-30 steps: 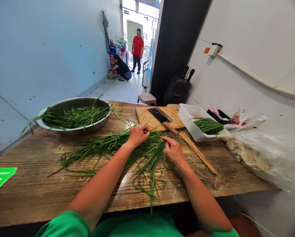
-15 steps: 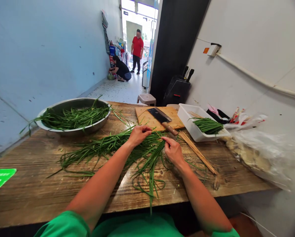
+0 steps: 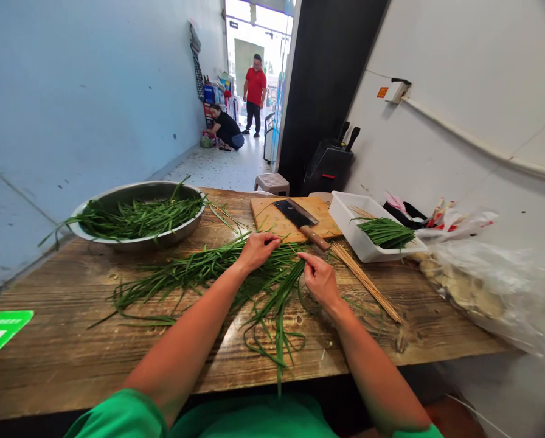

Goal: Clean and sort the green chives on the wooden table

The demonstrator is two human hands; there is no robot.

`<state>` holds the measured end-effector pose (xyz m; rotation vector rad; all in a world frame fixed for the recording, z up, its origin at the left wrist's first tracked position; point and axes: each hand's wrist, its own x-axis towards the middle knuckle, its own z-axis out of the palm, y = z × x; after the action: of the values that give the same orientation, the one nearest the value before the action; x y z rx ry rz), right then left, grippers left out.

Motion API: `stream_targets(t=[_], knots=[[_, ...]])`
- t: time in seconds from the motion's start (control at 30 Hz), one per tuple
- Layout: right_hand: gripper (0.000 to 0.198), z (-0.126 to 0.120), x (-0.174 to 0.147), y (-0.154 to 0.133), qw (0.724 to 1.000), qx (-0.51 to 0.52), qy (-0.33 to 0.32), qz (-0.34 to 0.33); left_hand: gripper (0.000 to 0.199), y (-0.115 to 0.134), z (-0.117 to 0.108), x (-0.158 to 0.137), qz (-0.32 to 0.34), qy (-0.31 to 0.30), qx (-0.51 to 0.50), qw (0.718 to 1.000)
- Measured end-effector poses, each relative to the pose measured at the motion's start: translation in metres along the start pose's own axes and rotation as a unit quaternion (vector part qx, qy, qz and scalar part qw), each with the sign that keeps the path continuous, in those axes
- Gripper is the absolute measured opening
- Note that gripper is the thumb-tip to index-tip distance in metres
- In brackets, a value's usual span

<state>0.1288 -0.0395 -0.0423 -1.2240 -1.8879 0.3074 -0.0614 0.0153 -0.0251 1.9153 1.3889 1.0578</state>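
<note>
My left hand (image 3: 260, 250) is closed in a pinch over the pile of garlic chives (image 3: 194, 267) on the table; whatever lies between its fingertips is too small to make out. My right hand (image 3: 320, 280) pinches a thin tan bamboo skewer (image 3: 292, 248), whose tip points toward the left hand. Below and between the hands, a bunch of chives (image 3: 279, 304) trails toward the table's front edge, close against the right fingers. More loose bamboo skewers (image 3: 368, 283) lie together to the right of the right hand.
A metal basin (image 3: 181, 230) of chives stands at left. Behind the hands, a cleaver (image 3: 295, 213) rests on a cutting board (image 3: 266, 213). At right are a white plastic tub (image 3: 345, 222) with cut chives and a clear plastic bag (image 3: 496, 286). Two people are near the far doorway.
Both hands hold nearly the same pose and place. The crouching person in the background has raised their head a little.
</note>
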Motion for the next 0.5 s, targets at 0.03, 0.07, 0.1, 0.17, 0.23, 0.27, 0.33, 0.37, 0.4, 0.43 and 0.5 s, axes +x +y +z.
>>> stream_targets(t=[0.03, 0.07, 0.1, 0.17, 0.23, 0.27, 0.33, 0.37, 0.4, 0.43, 0.5], knots=[[0.037, 0.0001, -0.0001, 0.0, 1.0, 0.0, 0.001, 0.001, 0.029, 0.0009, -0.0001, -0.0002, -0.002, 0.004, -0.003, 1.0], [0.037, 0.0002, -0.0001, 0.0001, 1.0, -0.001, 0.001, 0.003, 0.029, 0.0019, -0.0002, -0.0005, -0.005, 0.011, -0.006, 1.0], [0.037, 0.0004, -0.0001, 0.0002, 1.0, -0.002, 0.002, 0.006, 0.029, 0.0029, -0.0002, -0.0008, -0.009, 0.018, -0.007, 1.0], [0.037, 0.0009, -0.0001, 0.0005, 1.0, -0.004, 0.003, 0.009, 0.028, 0.0046, -0.0003, -0.0013, -0.015, 0.027, -0.006, 1.0], [0.037, 0.0013, -0.0001, 0.0008, 1.0, -0.006, 0.001, 0.01, 0.027, 0.0053, 0.0, -0.0016, -0.016, 0.027, -0.003, 0.999], [0.038, 0.0015, -0.0001, 0.0009, 1.0, -0.006, 0.0, 0.01, 0.027, 0.0052, 0.0002, -0.0016, -0.016, 0.025, -0.003, 1.0], [0.037, 0.0018, -0.0002, 0.001, 1.0, -0.006, -0.001, 0.011, 0.027, 0.0045, 0.0009, -0.0017, -0.014, 0.025, -0.006, 1.0], [0.037, 0.002, -0.0003, 0.001, 1.0, -0.006, -0.001, 0.009, 0.026, 0.004, 0.0013, -0.0017, -0.011, 0.026, -0.008, 1.0], [0.037, 0.0021, -0.0004, 0.0011, 1.0, -0.005, -0.001, 0.008, 0.027, 0.0035, 0.0016, -0.0017, -0.008, 0.026, -0.009, 1.0], [0.037, 0.0023, -0.0006, 0.0012, 1.0, -0.005, -0.001, 0.006, 0.027, 0.003, 0.0019, -0.0018, -0.006, 0.027, -0.009, 1.0], [0.037, 0.0025, -0.001, 0.0013, 1.0, -0.005, -0.001, 0.004, 0.028, 0.0023, 0.0022, -0.0017, -0.005, 0.033, -0.01, 0.999]])
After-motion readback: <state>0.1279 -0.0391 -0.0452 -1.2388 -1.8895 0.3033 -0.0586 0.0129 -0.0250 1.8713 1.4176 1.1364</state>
